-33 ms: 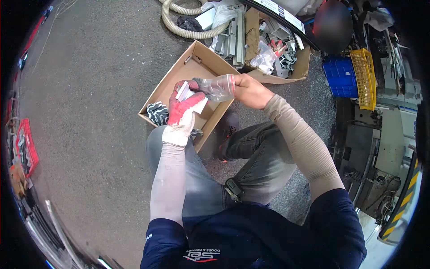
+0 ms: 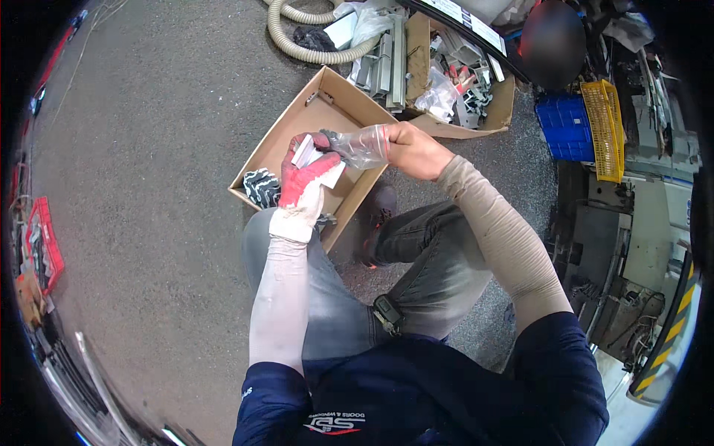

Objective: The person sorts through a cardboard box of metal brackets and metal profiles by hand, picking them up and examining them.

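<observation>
My left hand (image 2: 301, 178), in a red and white work glove, is closed around white strip-like pieces (image 2: 303, 152) whose exact kind I cannot make out. My bare right hand (image 2: 420, 151) pinches the red-striped mouth of a clear zip bag (image 2: 363, 146). The bag stretches across to the left hand, with something dark at its far end. Both hands are above an open cardboard box (image 2: 271, 141) on the floor. Inside the box, left of the gloved hand, lies a black-and-white patterned bundle (image 2: 262, 188). The left hand and the bag hide part of the box's inside.
Beyond the box stand grey metal profiles (image 2: 385, 67) and a second cardboard box (image 2: 480, 130) full of metal parts and bags. A ribbed hose (image 2: 312, 53) curls at the top. Blue (image 2: 563, 126) and yellow crates (image 2: 604, 130) sit at right, a red crate (image 2: 50, 245) at far left.
</observation>
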A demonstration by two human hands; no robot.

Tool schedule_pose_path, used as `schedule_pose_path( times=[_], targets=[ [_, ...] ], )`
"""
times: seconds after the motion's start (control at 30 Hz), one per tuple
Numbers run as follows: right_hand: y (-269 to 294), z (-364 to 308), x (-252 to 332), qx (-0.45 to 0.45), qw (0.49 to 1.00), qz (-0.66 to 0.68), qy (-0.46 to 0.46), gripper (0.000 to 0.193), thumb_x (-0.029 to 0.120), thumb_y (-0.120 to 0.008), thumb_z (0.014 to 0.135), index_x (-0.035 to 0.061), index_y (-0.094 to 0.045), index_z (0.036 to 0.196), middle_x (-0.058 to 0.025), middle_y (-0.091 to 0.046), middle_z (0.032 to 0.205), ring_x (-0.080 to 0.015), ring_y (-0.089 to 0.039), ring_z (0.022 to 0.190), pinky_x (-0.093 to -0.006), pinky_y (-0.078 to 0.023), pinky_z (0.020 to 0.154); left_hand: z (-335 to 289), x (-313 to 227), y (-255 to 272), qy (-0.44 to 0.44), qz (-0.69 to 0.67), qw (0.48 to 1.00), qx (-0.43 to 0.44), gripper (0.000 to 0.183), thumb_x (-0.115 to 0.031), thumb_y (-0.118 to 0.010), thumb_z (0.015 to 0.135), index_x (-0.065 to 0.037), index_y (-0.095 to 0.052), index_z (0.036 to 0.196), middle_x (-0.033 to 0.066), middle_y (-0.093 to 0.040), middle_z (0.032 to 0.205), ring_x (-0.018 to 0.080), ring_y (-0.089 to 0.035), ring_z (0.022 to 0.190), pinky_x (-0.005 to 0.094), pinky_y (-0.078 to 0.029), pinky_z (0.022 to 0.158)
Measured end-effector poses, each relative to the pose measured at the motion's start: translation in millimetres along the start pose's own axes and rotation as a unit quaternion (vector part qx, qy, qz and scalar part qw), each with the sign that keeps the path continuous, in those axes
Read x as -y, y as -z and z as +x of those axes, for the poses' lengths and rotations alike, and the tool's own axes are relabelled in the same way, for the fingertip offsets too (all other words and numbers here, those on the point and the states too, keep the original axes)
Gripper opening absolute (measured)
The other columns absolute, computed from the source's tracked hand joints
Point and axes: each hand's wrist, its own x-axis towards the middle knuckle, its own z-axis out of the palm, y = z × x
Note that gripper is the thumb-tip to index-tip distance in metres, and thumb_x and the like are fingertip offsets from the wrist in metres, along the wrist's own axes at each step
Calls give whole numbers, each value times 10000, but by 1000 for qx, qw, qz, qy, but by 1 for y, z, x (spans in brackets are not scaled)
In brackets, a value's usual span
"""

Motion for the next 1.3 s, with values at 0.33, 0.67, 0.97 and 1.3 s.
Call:
schedule_pose_path(
  times=[0.33,0.67,0.97,1.3],
  targets=[
    [-14,5,13,21,991,-110,-77,286,203,-698,939,81,-723,1196,-109,-752,1030,-98,-657,920,-289,-523,879,5,10,3,-12,-22,1000,-9,310,64,-732,803,-77,-583,1036,41,-627,1003,164,-634,917,302,-542,840],
    [-13,11,-4,-62,997,-31,-27,234,183,-729,904,34,-739,1084,-107,-738,905,-147,-663,800,-318,-538,800,9,18,12,10,-38,997,-64,309,94,-688,807,-29,-594,1075,97,-645,1060,214,-667,982,329,-556,891],
    [-1,8,3,-67,988,-139,-25,222,200,-715,912,50,-747,1072,-132,-742,929,-168,-689,837,-329,-539,818,10,28,23,41,-38,998,-40,302,21,-649,881,-17,-585,1173,122,-651,1081,252,-674,974,376,-586,817],
    [-2,10,-3,1,973,-225,42,290,128,-714,881,46,-729,1160,-142,-743,976,-200,-702,841,-334,-549,829,7,30,18,57,-16,998,0,300,2,-632,907,42,-579,1200,138,-638,1109,238,-667,1005,359,-601,825]
  ],
)
